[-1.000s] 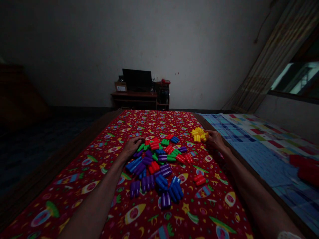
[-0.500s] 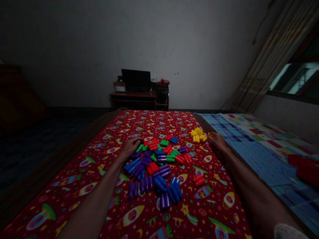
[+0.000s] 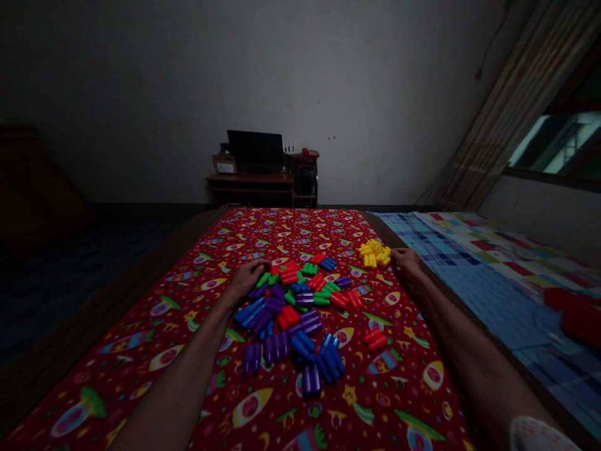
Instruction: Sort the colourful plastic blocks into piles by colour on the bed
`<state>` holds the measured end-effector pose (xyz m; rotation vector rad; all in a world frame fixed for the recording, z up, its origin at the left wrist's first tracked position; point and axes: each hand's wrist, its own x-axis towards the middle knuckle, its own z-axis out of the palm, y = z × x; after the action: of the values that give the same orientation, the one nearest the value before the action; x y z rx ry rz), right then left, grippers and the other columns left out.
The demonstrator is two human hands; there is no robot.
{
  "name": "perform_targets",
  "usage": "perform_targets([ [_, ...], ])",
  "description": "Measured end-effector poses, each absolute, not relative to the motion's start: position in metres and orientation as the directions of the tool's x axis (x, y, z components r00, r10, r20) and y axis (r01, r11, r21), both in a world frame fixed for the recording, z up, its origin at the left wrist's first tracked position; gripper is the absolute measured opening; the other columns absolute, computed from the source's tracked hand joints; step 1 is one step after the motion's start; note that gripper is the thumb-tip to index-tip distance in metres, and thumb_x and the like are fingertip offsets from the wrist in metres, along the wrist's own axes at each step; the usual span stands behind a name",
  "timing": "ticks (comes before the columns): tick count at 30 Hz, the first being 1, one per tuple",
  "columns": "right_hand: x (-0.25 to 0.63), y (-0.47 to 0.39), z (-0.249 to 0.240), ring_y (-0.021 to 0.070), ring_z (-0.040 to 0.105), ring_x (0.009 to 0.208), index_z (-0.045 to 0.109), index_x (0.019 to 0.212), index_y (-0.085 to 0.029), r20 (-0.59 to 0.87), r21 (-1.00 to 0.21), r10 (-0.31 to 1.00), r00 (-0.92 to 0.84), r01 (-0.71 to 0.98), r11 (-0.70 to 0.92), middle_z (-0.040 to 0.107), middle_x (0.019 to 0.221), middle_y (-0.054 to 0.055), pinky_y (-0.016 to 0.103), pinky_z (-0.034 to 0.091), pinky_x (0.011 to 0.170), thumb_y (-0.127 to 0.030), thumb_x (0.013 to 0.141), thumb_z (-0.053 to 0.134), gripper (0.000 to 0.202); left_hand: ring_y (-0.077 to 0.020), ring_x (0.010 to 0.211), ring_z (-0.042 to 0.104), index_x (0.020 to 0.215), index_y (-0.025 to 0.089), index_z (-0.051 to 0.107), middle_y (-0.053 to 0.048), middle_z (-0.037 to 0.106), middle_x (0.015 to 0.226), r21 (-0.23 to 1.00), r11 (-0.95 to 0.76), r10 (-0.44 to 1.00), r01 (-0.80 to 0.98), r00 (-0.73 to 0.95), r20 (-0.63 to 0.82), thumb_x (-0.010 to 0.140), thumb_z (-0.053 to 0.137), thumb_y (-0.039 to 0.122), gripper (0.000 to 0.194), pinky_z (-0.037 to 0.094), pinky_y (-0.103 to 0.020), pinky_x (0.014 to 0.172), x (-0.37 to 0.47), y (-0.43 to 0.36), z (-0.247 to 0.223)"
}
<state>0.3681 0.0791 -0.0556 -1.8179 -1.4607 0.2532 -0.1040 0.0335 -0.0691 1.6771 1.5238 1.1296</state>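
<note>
My left hand (image 3: pixel 247 277) rests on the cloth at the left edge of a mixed pile of plastic toy blocks (image 3: pixel 305 299), fingers stretched out and thumb apart, holding nothing visible. The pile has purple, blue, green and red ribbed pieces. My right hand (image 3: pixel 406 261) is at the right side of a small heap of yellow toy blocks (image 3: pixel 370 250). Its fingertips are pinched at a yellow block on the heap's edge, which they partly hide. A red block (image 3: pixel 375 339) lies apart, to the right of the mixed pile.
A red cloth (image 3: pixel 154 369) with rocket prints covers the long surface under the blocks. To the right lies a blue checked and patchwork bedspread (image 3: pixel 451 257). Against the far wall stands a desk (image 3: pixel 253 179) with a monitor (image 3: pixel 256 149) and a red telephone (image 3: pixel 310 153).
My right hand has moved slightly left and forward, bringing a yellow block up against the yellow heap. My left hand and the mixed pile have stayed in place.
</note>
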Motion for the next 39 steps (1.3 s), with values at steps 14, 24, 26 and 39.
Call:
perform_targets([
  [14, 0.362, 0.060, -0.040, 0.0173, 0.064, 0.070, 0.075, 0.088, -0.014, 0.155, -0.182, 0.973, 0.169, 0.973, -0.140, 0.072, 0.080, 0.012, 0.023, 0.036, 0.056, -0.026, 0.089, 0.041, 0.036, -0.0226, 0.094, 0.068, 0.093, 0.020, 0.073, -0.006, 0.074, 0.098, 0.852, -0.201, 0.974, 0.484, 0.003, 0.227, 0.074, 0.051, 0.037, 0.033, 0.053, -0.033, 0.087, -0.107, 0.037, -0.074],
  [24, 0.316, 0.034, -0.027, 0.0196, 0.067, 0.077, 0.072, 0.104, -0.014, 0.466, -0.359, 0.883, -0.049, 0.902, 0.239, 0.074, 0.091, 0.010, 0.026, 0.047, 0.070, -0.026, 0.089, 0.043, 0.035, -0.0227, 0.093, 0.067, 0.095, 0.018, 0.072, -0.007, 0.074, 0.097, 0.851, -0.198, 0.975, 0.486, 0.012, 0.220, 0.074, 0.050, 0.038, 0.037, 0.053, -0.033, 0.085, -0.106, 0.036, -0.073],
  [26, 0.288, 0.025, -0.030, 0.0197, 0.067, 0.079, 0.071, 0.107, -0.016, 0.477, -0.349, 0.847, -0.234, 0.835, 0.426, 0.074, 0.093, 0.010, 0.028, 0.049, 0.074, -0.031, 0.091, 0.043, 0.035, -0.0226, 0.093, 0.067, 0.095, 0.018, 0.072, -0.006, 0.074, 0.097, 0.848, -0.204, 0.974, 0.489, 0.013, 0.226, 0.073, 0.050, 0.039, 0.038, 0.053, -0.033, 0.084, -0.106, 0.036, -0.073],
  [39, 0.153, 0.065, -0.049, 0.0198, 0.061, 0.096, 0.067, 0.107, -0.016, 0.232, -0.479, 0.847, -0.479, 0.702, 0.528, 0.069, 0.101, 0.010, 0.031, 0.044, 0.089, -0.042, 0.100, 0.030, 0.046, -0.0255, 0.099, 0.067, 0.112, 0.014, 0.067, -0.011, 0.072, 0.108, 0.890, -0.225, 0.970, 0.396, 0.009, 0.242, 0.078, 0.047, 0.058, 0.058, 0.051, -0.040, 0.091, -0.105, 0.039, -0.078],
])
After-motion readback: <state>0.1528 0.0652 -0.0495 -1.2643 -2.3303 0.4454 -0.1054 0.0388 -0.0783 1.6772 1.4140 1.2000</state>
